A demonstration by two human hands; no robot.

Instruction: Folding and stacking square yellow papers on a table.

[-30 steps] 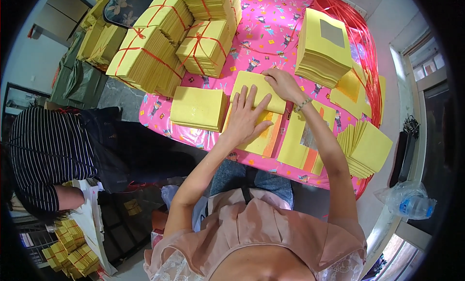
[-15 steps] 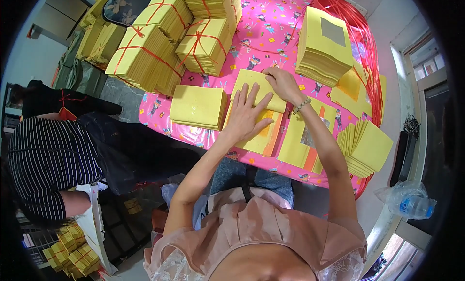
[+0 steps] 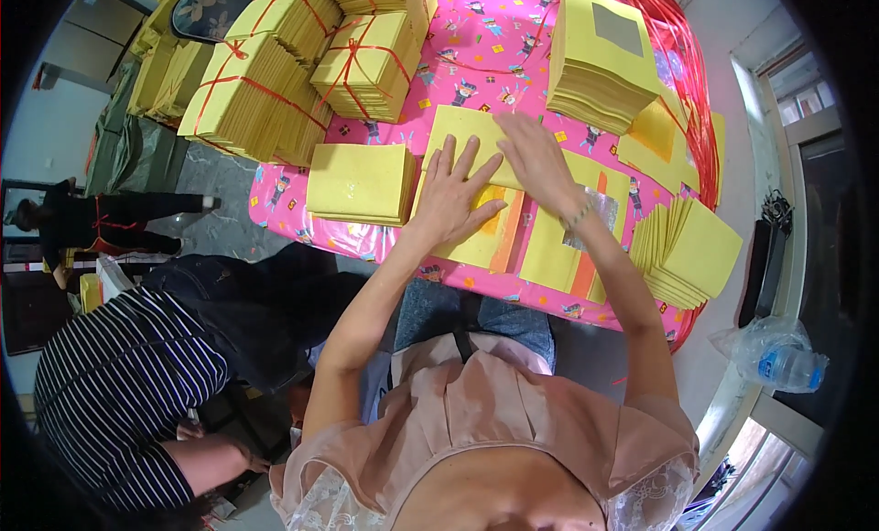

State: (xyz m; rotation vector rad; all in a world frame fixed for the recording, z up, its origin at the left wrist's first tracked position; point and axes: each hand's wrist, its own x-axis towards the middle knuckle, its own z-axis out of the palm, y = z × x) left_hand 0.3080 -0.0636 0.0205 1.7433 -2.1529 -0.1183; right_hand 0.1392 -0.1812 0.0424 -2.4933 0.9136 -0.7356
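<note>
A folded sheet of yellow paper (image 3: 458, 128) lies at the table's near middle, its far part turned over toward me; orange areas show on the part below. My left hand (image 3: 450, 200) rests flat on it with fingers spread. On its right side lies my right hand (image 3: 540, 165), fingers stretched out and slightly blurred, with nothing visible in them. Under my right wrist is another yellow sheet (image 3: 549, 247) with an orange strip and a silver patch. Left of my left hand sits a low stack of folded yellow papers (image 3: 357, 178).
Bundles of yellow paper tied with red string (image 3: 366, 64) stand at the far left. A tall yellow stack (image 3: 604, 64), red strands (image 3: 700, 119) and fanned folded sheets (image 3: 687, 252) occupy the right side. A person in a striped top (image 3: 128, 384) bends close on my left; another person (image 3: 101, 220) is farther back.
My right hand has gone from bent fingers at the fold's far right corner to stretched fingers on the paper's right side. My left hand stays flat. The striped-top person has shifted right.
</note>
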